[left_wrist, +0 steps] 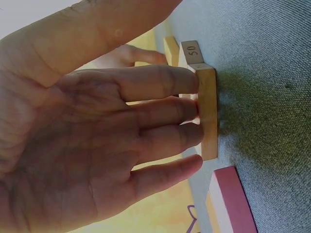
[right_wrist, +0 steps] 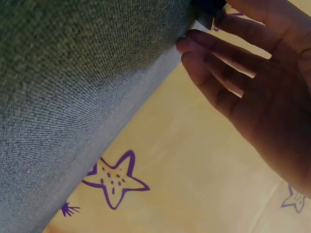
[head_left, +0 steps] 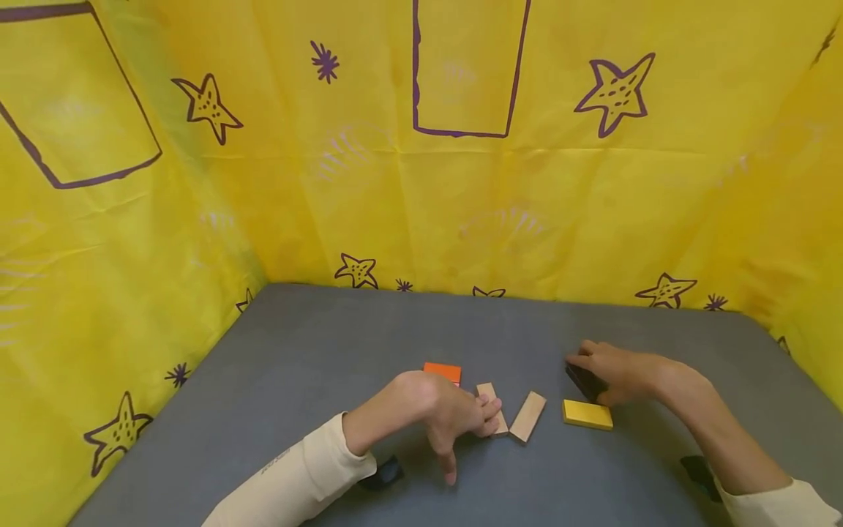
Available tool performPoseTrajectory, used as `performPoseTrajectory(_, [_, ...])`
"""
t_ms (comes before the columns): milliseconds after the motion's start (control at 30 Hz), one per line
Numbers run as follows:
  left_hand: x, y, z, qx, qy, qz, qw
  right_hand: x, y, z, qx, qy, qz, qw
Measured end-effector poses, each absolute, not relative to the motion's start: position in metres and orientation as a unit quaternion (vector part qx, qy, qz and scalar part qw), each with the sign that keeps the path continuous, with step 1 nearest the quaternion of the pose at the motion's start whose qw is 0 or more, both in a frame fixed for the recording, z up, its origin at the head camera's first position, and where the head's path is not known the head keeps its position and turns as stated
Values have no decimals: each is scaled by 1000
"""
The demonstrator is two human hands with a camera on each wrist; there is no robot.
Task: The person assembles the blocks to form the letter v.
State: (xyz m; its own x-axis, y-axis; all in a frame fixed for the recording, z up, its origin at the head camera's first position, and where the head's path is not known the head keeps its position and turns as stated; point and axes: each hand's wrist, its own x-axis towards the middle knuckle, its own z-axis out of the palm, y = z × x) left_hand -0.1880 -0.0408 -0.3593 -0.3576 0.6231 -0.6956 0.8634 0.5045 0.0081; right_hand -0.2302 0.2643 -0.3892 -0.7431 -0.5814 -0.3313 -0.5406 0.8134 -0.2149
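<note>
My left hand (head_left: 454, 406) reaches over the table with its fingers extended, and their tips rest against a plain wooden block (head_left: 484, 390). The left wrist view shows those straight fingertips along one long side of this wooden block (left_wrist: 209, 116). A second wooden block (head_left: 529, 417) lies slanted just right of it; its end (left_wrist: 192, 51) reads 50. At the right, my right hand (head_left: 622, 375) pinches a black block (head_left: 583, 382) between thumb and fingers, and its far side is hidden. Only a corner of the black block (right_wrist: 208, 10) shows in the right wrist view.
Right in front of the black block lies a yellow block (head_left: 587, 415). An orange block (head_left: 443, 371) sits behind the left hand, with a pink block (left_wrist: 235, 201) by it. The grey table (head_left: 329, 329) is enclosed by yellow cloth (head_left: 369, 197) with starfish drawings.
</note>
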Motion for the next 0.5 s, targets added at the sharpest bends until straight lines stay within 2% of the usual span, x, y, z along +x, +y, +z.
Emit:
performPoseTrajectory(167, [-187, -38, -360, 462, 805, -194, 318, -227, 266, -388, -313, 929, -63, 188])
performPoseTrajectory(500, [-186, -40, -360, 461, 803, -181, 332, -225, 261, -388, -336, 922, -71, 179])
